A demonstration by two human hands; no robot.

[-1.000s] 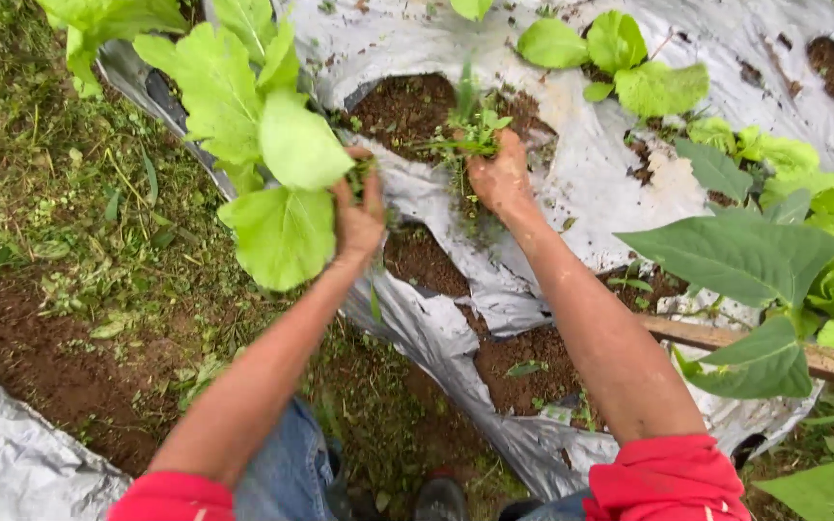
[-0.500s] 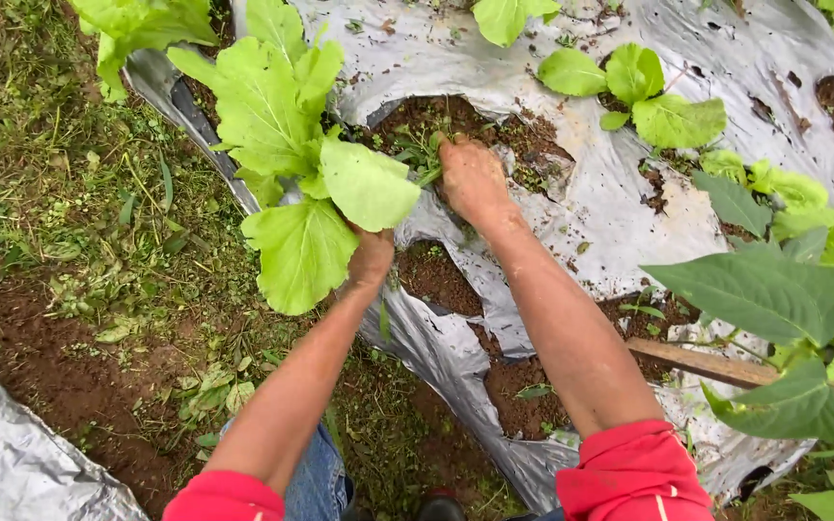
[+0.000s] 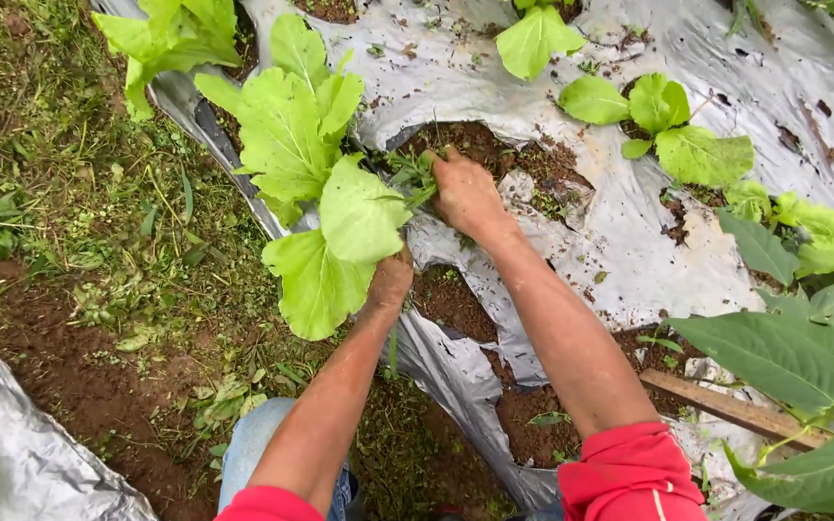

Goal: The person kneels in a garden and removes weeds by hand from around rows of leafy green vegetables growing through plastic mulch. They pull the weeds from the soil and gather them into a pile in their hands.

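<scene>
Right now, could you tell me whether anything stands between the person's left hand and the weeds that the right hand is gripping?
Yes: the broad light-green leaves hang over the left hand, screening it from the weeds beside the right hand.

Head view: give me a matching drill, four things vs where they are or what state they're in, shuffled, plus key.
Things
1. right hand
2. left hand
3. wooden stake
4. silver plastic mulch

Places or states
A. mostly hidden under a big light-green leaf
B. lying flat at the right, under broad dark leaves
C. closed on small weeds in a soil hole
D. torn open, soil showing through

Pairs: 1-C, 2-A, 3-B, 4-D
</scene>
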